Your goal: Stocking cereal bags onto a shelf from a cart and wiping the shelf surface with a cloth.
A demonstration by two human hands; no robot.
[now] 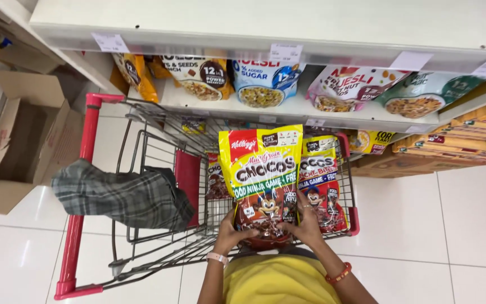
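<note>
Both hands gripping cereal pouches upright over red shopping cart.

Far left: open cardboard box (15,135) on floor; then red-framed wire cart (88,186) with grey plaid cloth (122,197) draped over handle side; left hand (233,229) curled partly closed on lower left edge of front yellow cereal pouch (261,183), fingers (242,222) wrapped onto its front face, pouch rising well above fingertips; right hand (306,224) clasping lower right edge, fingers (295,211) spread between front pouch and second cereal pouch (323,183) just behind and to right, touching both; white shelf (288,107) of cereal bags beyond cart.
</note>
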